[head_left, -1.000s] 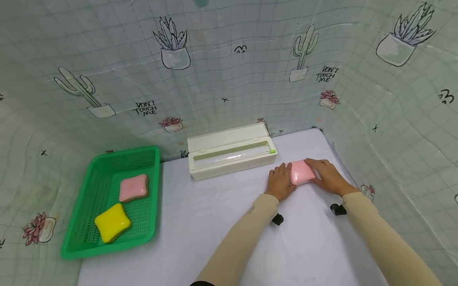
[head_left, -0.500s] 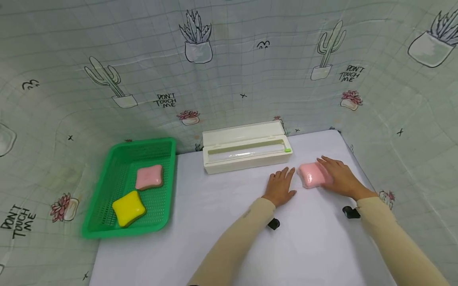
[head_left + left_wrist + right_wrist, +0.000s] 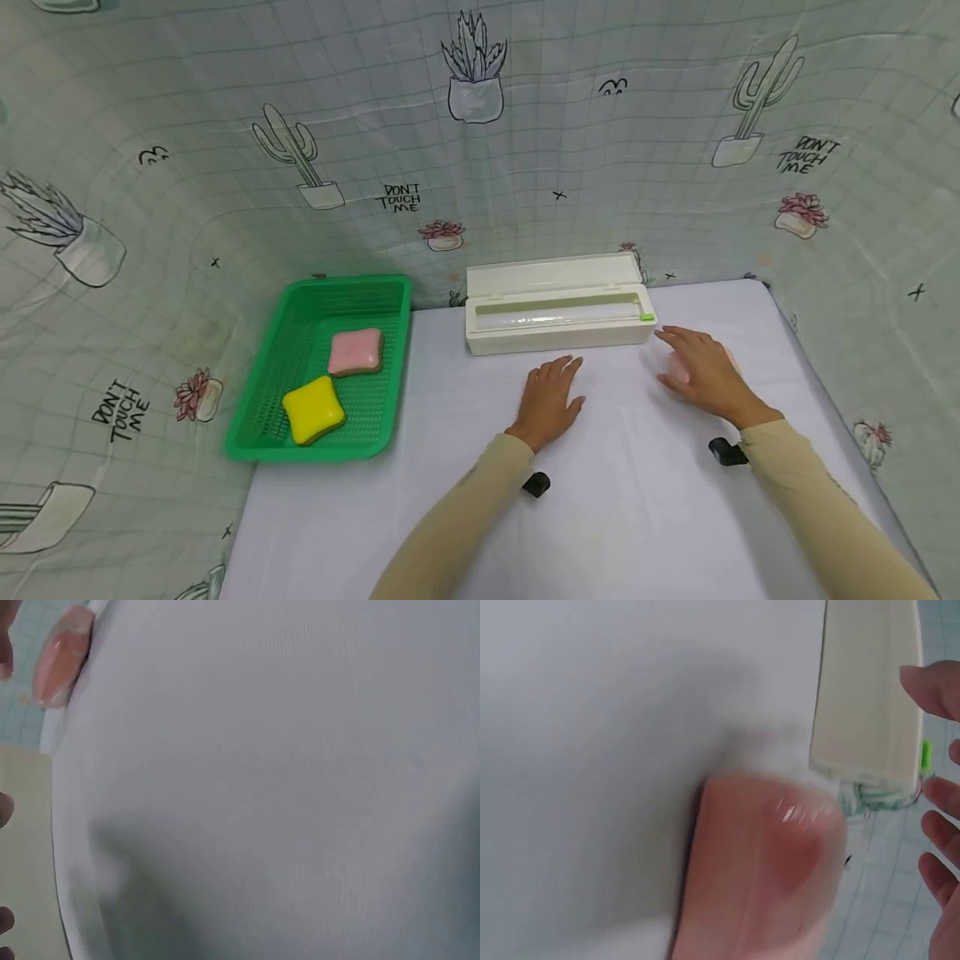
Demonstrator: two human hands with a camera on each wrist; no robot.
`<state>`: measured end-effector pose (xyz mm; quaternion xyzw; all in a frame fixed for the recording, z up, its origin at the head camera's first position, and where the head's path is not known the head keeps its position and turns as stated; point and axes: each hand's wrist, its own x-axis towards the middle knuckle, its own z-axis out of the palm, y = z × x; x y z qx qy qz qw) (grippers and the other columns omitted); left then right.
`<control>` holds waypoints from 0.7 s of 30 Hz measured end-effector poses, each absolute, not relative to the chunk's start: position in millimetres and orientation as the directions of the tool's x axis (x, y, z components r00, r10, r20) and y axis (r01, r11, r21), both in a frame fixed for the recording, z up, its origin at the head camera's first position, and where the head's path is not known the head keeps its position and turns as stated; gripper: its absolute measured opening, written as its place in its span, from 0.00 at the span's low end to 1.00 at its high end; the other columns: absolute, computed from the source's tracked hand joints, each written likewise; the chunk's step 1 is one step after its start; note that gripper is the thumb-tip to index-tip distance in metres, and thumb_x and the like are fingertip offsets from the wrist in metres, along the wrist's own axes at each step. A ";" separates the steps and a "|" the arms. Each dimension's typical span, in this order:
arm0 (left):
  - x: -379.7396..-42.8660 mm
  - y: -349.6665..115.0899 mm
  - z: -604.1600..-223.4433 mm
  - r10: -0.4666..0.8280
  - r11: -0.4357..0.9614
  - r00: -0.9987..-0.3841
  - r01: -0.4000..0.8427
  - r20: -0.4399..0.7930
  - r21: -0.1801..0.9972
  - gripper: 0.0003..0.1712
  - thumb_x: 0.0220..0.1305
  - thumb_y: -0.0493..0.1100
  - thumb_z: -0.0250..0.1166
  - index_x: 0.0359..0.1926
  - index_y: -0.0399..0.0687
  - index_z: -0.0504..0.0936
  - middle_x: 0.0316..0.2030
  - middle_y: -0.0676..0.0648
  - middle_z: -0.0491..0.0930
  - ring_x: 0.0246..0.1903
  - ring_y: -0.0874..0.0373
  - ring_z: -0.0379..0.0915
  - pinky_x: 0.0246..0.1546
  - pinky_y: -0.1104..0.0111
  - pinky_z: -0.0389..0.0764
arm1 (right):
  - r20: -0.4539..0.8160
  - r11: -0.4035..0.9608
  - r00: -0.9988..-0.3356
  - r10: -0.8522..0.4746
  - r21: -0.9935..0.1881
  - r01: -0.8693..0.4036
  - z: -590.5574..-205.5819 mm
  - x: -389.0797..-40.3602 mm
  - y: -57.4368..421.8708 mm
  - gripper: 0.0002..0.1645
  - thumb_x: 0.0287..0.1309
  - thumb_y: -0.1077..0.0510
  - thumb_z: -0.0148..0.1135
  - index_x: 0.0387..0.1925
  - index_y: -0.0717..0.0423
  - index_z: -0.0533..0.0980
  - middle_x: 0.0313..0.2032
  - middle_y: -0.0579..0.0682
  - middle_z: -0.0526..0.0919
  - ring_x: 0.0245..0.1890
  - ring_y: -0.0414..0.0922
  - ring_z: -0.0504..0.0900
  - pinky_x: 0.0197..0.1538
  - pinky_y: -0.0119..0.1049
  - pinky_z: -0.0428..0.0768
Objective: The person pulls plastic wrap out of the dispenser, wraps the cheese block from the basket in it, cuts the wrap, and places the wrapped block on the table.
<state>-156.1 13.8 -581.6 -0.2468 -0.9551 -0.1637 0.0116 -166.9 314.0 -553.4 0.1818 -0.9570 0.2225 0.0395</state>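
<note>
My left hand (image 3: pixel 547 402) is held over the white table in front of the film box, fingers spread, holding nothing. The right hand (image 3: pixel 708 375) hovers with loose fingers above a pink sponge (image 3: pixel 677 367), hiding most of it in the head view. In the right wrist view this sponge (image 3: pixel 757 855) looks glossy, as if wrapped in clear film, and the fingers (image 3: pixel 937 825) are apart from it. A white cling film box (image 3: pixel 558 337) with raised lid and a roll inside stands at the back between the two hands.
A green basket (image 3: pixel 401 367) stands at the left, with a pink sponge (image 3: pixel 356 352) and a yellow sponge (image 3: pixel 313 409) inside. Patterned cloth (image 3: pixel 555 150) hangs behind the table and along its sides. The white tabletop (image 3: pixel 637 500) extends toward the front.
Both hands were at the wrapped pink sponge. The left hand has let go and moved left; the right has come off the sponge and now hangs above it. The head view has turned right-to-left.
</note>
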 end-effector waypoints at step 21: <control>-202.3 -84.4 -550.3 0.182 0.889 -0.956 0.260 0.228 0.378 0.31 0.76 0.46 0.66 0.74 0.44 0.71 0.71 0.43 0.72 0.72 0.46 0.63 0.72 0.52 0.65 | 0.210 0.860 -0.902 -0.377 -0.284 -0.425 -541.3 -220.1 252.2 0.35 0.65 0.60 0.72 0.69 0.69 0.72 0.67 0.69 0.74 0.67 0.69 0.69 0.68 0.69 0.66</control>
